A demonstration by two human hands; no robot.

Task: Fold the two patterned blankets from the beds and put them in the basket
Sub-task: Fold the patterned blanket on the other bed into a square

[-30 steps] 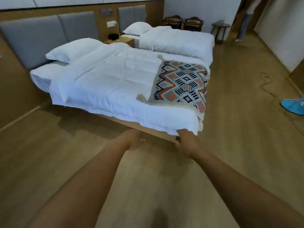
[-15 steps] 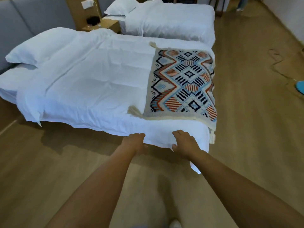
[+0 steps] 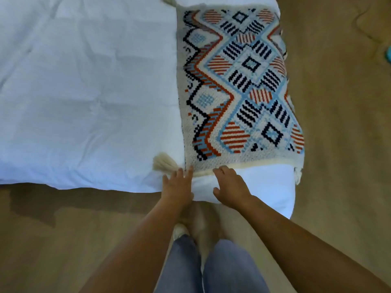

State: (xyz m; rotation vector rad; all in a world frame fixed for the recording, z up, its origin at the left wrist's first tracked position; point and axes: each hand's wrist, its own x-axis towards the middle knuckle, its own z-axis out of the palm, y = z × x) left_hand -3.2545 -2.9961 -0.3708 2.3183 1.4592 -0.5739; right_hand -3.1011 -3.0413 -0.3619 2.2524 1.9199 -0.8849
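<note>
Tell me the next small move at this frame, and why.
Probably pinch the near edge of the patterned blanket with both hands and lift it. It lies flat and unfolded on the white duvet; the left hand and right hand reach that edge beside the corner tassel, fingers mostly extended, neither seeming to grip yet.

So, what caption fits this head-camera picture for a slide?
Left hand and right hand at the near edge of a patterned blanket on a white duvet.

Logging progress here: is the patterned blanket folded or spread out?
Spread out. The patterned blanket lies flat across the white duvet, pattern showing end to end; left hand and right hand only reach its near hem.
</note>
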